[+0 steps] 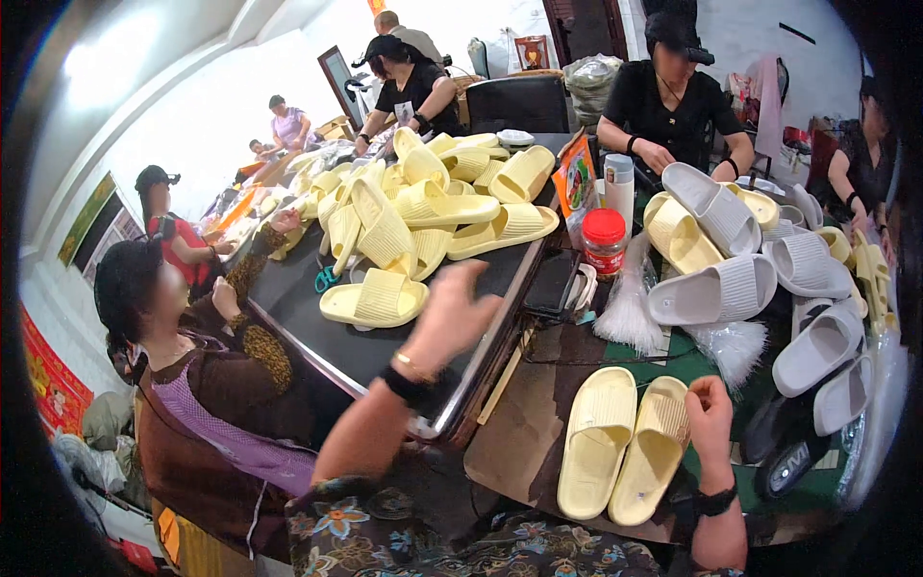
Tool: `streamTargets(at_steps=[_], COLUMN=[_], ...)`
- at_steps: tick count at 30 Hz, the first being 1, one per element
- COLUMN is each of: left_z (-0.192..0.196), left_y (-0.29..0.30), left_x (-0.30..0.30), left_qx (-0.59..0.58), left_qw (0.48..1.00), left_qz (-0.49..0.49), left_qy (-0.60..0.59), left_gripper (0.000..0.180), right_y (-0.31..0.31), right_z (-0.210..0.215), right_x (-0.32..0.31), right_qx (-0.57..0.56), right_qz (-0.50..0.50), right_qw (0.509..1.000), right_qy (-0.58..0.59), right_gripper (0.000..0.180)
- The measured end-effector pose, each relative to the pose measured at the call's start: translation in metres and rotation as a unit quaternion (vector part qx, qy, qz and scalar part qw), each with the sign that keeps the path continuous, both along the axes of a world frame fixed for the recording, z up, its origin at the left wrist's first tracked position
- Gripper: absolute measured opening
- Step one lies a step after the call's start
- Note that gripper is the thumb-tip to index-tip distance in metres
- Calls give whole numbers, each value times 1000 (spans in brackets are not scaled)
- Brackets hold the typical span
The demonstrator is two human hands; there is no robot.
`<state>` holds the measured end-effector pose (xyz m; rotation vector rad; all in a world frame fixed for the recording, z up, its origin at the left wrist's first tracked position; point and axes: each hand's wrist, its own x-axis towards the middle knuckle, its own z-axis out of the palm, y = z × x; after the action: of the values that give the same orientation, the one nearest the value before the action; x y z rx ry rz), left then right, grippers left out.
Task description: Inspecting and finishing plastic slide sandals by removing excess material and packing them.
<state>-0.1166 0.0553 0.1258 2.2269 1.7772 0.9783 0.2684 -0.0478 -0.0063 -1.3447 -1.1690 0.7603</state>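
Strong glare blooms on the ceiling (106, 67) at upper left; the white wall (226, 125) washes out; fisheye distortion curves the black-rimmed edges.

The premises present as a workshop: several people (418, 94) work around a black-topped, metal-edged table (300, 300) heaped with pale-yellow ribbed slippers (383, 229), while grey ribbed slippers (713, 291) crowd the adjoining green surface (685, 361).

White lettering (793, 466) is marked on the dark slipper (786, 477); the red-lidded jar's (604, 238) label (603, 261) is too small to read.
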Motion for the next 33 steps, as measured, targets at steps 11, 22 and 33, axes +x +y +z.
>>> streamTargets(at_steps=[11, 22, 33], left_z=[-15, -14, 56], left_y=[103, 97, -49], left_x=[-229, -188, 7], left_qx=[-75, -13, -259], left_qw=[993, 969, 729], left_qz=[95, 47, -195], left_qy=[-4, -241, -603], left_gripper=[85, 36, 27], right_y=[-67, -30, -42], right_z=[24, 3, 85], right_x=[-21, -57, 28], right_qx=[-170, -162, -122], right_qz=[243, 160, -60], right_qw=[898, 897, 920], right_qy=[-326, -378, -368], right_gripper=[49, 51, 40])
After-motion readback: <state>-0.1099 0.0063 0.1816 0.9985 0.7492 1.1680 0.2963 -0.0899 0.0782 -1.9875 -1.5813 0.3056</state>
